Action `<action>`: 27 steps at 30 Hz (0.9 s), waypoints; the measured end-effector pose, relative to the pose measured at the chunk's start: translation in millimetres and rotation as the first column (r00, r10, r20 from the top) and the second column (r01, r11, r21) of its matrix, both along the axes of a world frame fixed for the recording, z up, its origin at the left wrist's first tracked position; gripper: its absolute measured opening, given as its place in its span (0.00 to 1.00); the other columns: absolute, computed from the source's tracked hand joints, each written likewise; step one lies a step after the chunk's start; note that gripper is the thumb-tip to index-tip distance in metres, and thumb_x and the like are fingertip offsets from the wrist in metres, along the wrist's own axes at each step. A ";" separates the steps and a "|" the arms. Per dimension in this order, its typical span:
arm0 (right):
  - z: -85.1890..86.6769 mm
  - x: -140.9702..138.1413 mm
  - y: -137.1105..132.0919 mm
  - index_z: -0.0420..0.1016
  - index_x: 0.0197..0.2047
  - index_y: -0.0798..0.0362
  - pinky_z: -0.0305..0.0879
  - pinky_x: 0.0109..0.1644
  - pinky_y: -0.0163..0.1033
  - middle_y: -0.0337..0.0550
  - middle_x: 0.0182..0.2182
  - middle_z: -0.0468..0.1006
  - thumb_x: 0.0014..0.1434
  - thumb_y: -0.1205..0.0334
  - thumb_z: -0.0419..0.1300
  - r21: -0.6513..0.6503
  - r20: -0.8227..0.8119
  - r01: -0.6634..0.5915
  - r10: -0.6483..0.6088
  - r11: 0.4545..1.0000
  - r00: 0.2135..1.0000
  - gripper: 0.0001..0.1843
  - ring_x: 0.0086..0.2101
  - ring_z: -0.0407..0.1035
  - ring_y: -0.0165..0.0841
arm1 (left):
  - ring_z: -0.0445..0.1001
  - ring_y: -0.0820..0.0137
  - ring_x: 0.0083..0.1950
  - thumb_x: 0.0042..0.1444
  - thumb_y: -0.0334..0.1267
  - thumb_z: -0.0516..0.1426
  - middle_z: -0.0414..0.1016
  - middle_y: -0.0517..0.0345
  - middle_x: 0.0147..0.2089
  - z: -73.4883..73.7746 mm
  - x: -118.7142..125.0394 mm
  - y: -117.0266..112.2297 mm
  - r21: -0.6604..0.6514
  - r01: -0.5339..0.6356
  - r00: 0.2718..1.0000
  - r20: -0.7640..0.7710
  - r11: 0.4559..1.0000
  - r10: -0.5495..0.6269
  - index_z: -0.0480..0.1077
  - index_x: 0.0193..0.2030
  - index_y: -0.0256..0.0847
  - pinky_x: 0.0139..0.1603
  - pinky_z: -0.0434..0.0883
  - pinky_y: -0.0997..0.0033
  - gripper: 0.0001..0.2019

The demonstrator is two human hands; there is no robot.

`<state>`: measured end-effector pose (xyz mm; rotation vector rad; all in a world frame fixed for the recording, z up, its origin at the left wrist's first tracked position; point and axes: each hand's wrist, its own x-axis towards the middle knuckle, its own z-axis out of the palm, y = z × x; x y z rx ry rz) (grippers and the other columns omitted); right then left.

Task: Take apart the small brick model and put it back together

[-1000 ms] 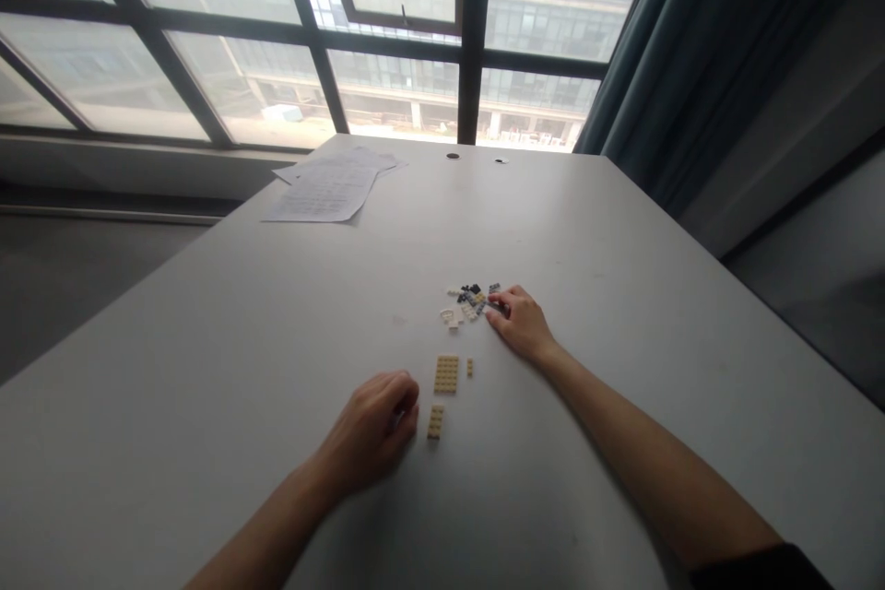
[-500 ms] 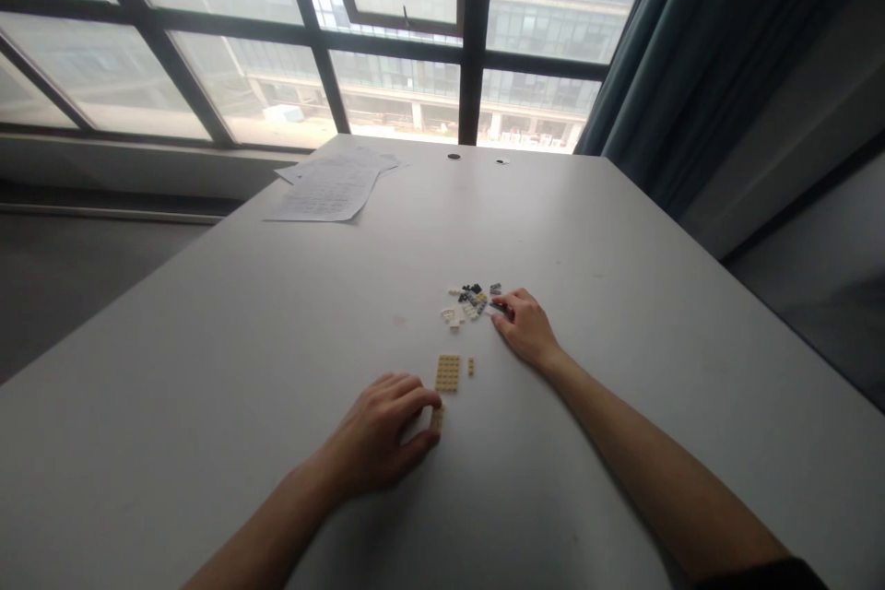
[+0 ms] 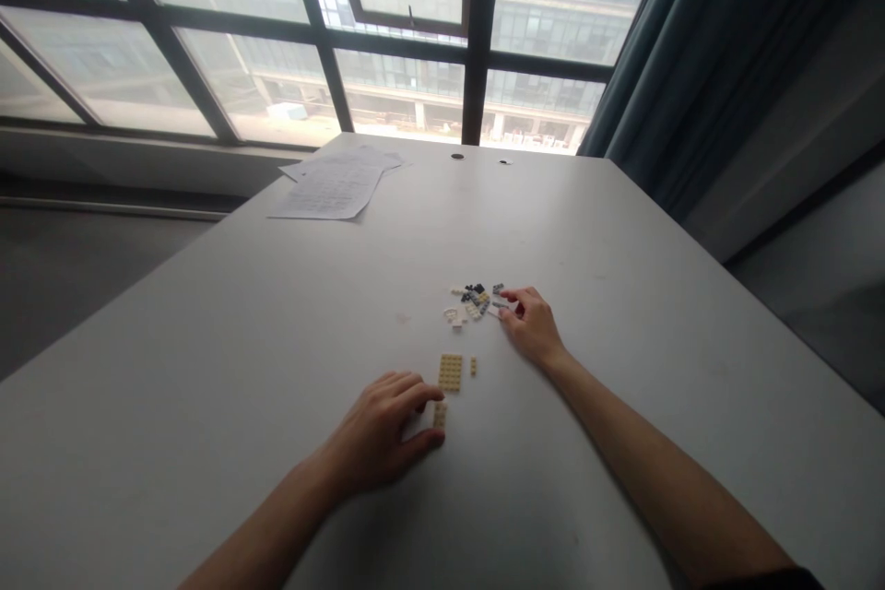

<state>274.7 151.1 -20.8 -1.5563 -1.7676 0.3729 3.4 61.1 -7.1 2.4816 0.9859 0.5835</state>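
Note:
My left hand (image 3: 388,429) rests on the table, thumb and forefinger apart at either end of a small tan toy-brick plate (image 3: 440,415). Just beyond its forefinger lies a larger tan studded plate (image 3: 451,372), with a narrow tan piece (image 3: 474,366) on its right. Farther off, my right hand (image 3: 531,324) is at the right side of a loose pile of toy bricks (image 3: 474,299). Its thumb and forefinger are parted around a small grey piece (image 3: 499,303); whether they touch it is hard to tell. White pieces (image 3: 456,317) lie at the pile's near side.
Printed paper sheets (image 3: 330,189) lie at the far left of the white table (image 3: 622,313). Two cable holes (image 3: 457,157) are near its far edge. A large window is behind the table, and a dark curtain (image 3: 664,83) hangs at the right.
My right hand has drawn back slightly to the right, its fingers parting from the grey piece. My left forefinger has lifted a little from the small tan plate. The view has shifted slightly.

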 end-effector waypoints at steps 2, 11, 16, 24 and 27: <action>0.3 -3.1 -0.1 0.76 0.48 0.54 0.66 0.47 0.40 0.45 0.40 0.72 0.57 0.67 0.59 0.019 0.027 -0.026 0.026 0.999 0.999 0.15 0.36 0.67 0.34 | 0.68 0.67 0.38 0.59 0.42 0.56 0.71 0.56 0.35 -0.7 -0.2 0.1 0.003 -0.014 1.000 0.021 1.000 0.014 0.67 0.47 0.43 0.40 0.64 0.66 0.11; 12.5 -34.4 6.2 0.74 0.53 0.49 0.58 0.57 0.44 0.46 0.48 0.69 0.57 0.63 0.61 -0.028 0.353 -0.268 0.260 0.963 0.899 0.20 0.48 0.62 0.39 | 0.68 0.68 0.36 0.59 0.41 0.56 0.71 0.56 0.34 3.4 1.2 -1.8 0.037 -0.050 0.996 0.075 0.998 0.047 0.68 0.43 0.41 0.38 0.64 0.68 0.08; 16.2 -38.2 7.6 0.73 0.53 0.51 0.58 0.56 0.43 0.48 0.48 0.69 0.59 0.61 0.58 -0.063 0.437 -0.306 0.301 0.950 0.848 0.18 0.48 0.61 0.40 | 0.69 0.68 0.36 0.59 0.40 0.56 0.71 0.56 0.34 1.9 1.6 -1.1 0.033 -0.045 0.997 0.060 0.998 0.043 0.69 0.43 0.42 0.39 0.64 0.68 0.08; 22.0 -41.0 9.2 0.74 0.48 0.50 0.58 0.53 0.46 0.48 0.47 0.70 0.61 0.60 0.56 -0.075 0.563 -0.306 0.293 0.949 0.773 0.13 0.47 0.61 0.42 | 0.69 0.68 0.36 0.59 0.41 0.56 0.71 0.55 0.34 1.5 2.0 -1.0 0.046 -0.043 0.997 0.062 0.998 0.040 0.69 0.42 0.41 0.38 0.65 0.68 0.08; 20.5 -39.4 9.7 0.74 0.47 0.53 0.58 0.52 0.46 0.49 0.46 0.70 0.62 0.61 0.56 -0.056 0.556 -0.307 0.285 0.950 0.781 0.12 0.47 0.62 0.42 | 0.68 0.68 0.36 0.59 0.41 0.55 0.71 0.55 0.34 1.9 1.9 -1.2 0.046 -0.037 0.998 0.057 0.998 0.034 0.69 0.42 0.41 0.38 0.65 0.68 0.08</action>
